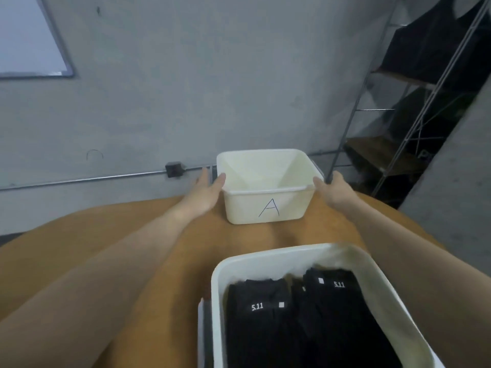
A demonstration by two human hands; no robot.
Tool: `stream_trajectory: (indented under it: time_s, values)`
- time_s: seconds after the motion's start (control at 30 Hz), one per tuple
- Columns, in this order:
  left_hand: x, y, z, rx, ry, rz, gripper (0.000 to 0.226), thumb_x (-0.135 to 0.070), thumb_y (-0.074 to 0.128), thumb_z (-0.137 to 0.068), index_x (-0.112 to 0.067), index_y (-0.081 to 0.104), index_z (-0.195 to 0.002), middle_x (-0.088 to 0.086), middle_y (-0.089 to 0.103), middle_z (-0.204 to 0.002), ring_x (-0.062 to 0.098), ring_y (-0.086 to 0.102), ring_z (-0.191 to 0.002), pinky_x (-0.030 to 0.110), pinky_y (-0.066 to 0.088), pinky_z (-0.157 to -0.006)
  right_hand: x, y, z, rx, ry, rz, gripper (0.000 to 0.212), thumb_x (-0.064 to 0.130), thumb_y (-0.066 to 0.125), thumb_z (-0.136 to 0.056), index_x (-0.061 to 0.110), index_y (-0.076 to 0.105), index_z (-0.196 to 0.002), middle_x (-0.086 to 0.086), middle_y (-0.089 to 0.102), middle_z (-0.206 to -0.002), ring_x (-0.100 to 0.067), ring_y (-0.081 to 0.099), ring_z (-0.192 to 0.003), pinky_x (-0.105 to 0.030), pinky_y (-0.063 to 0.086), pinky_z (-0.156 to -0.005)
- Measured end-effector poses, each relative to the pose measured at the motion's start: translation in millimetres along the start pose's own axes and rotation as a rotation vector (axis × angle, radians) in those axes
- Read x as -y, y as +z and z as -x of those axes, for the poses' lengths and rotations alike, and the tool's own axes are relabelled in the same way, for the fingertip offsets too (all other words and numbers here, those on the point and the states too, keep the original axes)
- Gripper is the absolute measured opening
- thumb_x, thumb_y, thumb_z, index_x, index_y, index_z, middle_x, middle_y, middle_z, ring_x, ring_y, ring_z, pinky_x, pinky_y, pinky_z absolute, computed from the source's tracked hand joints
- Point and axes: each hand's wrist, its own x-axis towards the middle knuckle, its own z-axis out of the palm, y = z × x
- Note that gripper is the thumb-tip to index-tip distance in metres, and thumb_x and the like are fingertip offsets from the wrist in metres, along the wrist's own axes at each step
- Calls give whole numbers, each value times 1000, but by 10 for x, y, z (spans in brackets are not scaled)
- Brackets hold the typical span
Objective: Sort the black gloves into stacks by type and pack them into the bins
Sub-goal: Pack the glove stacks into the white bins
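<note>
While the empty bin marked A (265,205) sits at the table's far edge w/ its long axis running left-right, the left hand (204,193) & right hand (333,189) flank its short ends about equally near, fingers straight, thumbs at the rim, gripping nothing yet; black gloves (297,314) lie packed in the near bin (220,274).

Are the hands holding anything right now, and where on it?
The empty bin marked A, taken by its two sides near the rim: left hand against the left side, right hand at the right corner. Firmness of grip cannot be told.
</note>
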Motion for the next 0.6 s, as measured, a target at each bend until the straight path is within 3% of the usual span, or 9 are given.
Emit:
stream_trajectory:
  time_s: [0.1, 0.17, 0.23, 0.33, 0.4, 0.5, 0.6]
  values:
    - [-21, 92, -238, 45, 34, 127, 50, -33, 47, -109, -21, 34, -156, -10, 46, -148, 10, 43, -138, 23, 31, -104, -21, 142, -214, 9, -30, -53, 61, 31, 43, -108, 9, 20, -160, -14, 43, -152, -38, 47, -135, -47, 41, -112]
    - [40, 169, -318, 71, 58, 190, 34, -16, 48, -107, -28, 46, -138, -21, 56, -125, 0, 55, -117, 22, 37, -97, -38, 226, -307, 32, -39, -119, 51, 25, 40, -105, 16, 30, -155, -9, 53, -135, -32, 56, -117, -52, 51, -103]
    - [99, 210, -351, 72, 70, 261, 34, -7, 47, -102, -30, 53, -126, -22, 63, -117, -4, 59, -107, 24, 46, -95, -34, 256, -341, 47, -37, -177, 41, 19, 40, -104, 18, 39, -145, -5, 57, -122, -29, 58, -112, -51, 56, -97]
    - [134, 173, -329, 60, 55, 311, 37, -1, 47, -96, -32, 59, -113, -12, 69, -116, 9, 63, -111, 31, 51, -99, -5, 240, -285, 42, -20, -224, 35, 14, 44, -105, 18, 45, -140, -3, 59, -116, -25, 60, -107, -37, 58, -82]
    - [118, 79, -230, 39, 68, 317, 40, -3, 48, -94, -31, 59, -120, -7, 68, -123, 15, 62, -118, 37, 50, -103, 52, 244, -200, 48, -30, -230, 38, 15, 47, -105, 17, 44, -143, -4, 59, -120, -21, 61, -104, -29, 55, -73]
    - [109, -179, 49, -14, 70, 323, 44, -4, 48, -95, -27, 53, -132, -11, 65, -123, 9, 60, -116, 28, 48, -94, 229, 235, -14, 56, -86, -269, 37, 15, 48, -104, 18, 45, -140, -3, 58, -121, -21, 60, -104, -27, 55, -72]
    - [159, -527, 443, -55, 59, 325, 47, -14, 55, -88, -25, 55, -134, -8, 70, -122, 12, 64, -114, 34, 50, -100, 460, 206, 286, 131, -154, -347, 24, 11, 51, -102, 22, 50, -123, 5, 61, -110, -15, 62, -100, -23, 55, -69]
